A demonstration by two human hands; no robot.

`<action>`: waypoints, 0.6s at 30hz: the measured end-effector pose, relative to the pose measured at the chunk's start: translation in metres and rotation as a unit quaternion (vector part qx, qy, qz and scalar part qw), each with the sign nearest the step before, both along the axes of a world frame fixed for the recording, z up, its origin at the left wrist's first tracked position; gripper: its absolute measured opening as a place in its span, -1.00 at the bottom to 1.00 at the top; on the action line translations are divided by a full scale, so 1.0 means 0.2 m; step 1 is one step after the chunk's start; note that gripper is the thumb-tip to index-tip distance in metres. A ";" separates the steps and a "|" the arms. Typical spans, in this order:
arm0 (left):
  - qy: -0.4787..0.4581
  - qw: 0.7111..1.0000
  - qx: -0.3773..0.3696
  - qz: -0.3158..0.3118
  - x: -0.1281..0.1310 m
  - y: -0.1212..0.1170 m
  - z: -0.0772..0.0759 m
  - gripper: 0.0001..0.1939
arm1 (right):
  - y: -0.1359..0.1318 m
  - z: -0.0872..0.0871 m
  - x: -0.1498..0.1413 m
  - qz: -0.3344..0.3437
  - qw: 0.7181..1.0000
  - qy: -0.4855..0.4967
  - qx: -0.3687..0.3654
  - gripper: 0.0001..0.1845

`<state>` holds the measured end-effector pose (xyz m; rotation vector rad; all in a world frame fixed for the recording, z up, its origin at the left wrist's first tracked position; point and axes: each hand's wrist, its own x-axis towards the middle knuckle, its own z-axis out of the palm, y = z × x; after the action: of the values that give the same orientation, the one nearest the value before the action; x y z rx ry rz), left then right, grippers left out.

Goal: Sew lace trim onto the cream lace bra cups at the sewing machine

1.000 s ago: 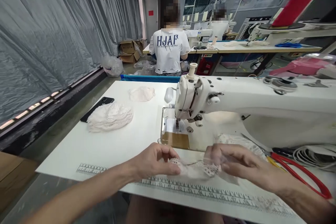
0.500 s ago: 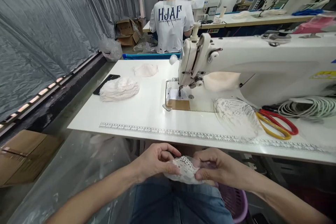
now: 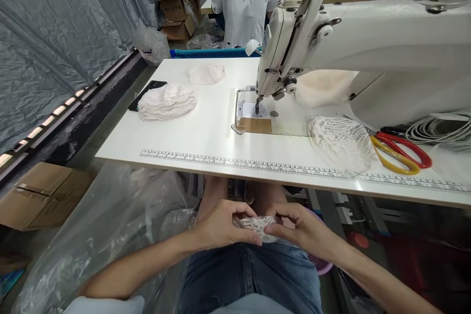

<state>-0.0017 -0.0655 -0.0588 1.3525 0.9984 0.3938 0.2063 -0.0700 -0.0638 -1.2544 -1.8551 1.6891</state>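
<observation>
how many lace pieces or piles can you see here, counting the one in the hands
4: one lace piece held between both hands over the lap; a stack at the table's left; a small one behind it; a netted pile beside the scissors. More may be hidden.

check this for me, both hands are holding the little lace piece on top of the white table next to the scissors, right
Not quite. In the head view the left hand and right hand do hold the lace piece, but over the lap, below the edge of the white table, away from the scissors.
</observation>
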 end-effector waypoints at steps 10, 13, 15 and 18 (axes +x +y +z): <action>0.104 0.982 0.158 -0.006 0.04 0.01 0.03 -0.89 | 0.00 -0.01 0.00 0.001 0.990 -0.053 0.131 -0.71; 0.094 0.985 0.145 0.002 0.04 0.02 0.01 -0.82 | 0.01 -0.02 0.00 0.000 0.988 -0.068 0.138 -0.68; 0.071 0.989 0.126 0.011 0.03 0.02 -0.02 -0.77 | 0.01 -0.02 0.00 0.003 0.986 -0.080 0.145 -0.67; 0.043 0.994 0.102 0.026 0.02 0.04 -0.01 -0.81 | 0.02 0.00 0.00 0.003 0.984 -0.089 0.152 -0.66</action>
<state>0.0016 -0.0580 -0.0608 1.5408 1.0891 0.4894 0.2059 -0.0669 -0.0633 -1.3036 -2.1224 1.2671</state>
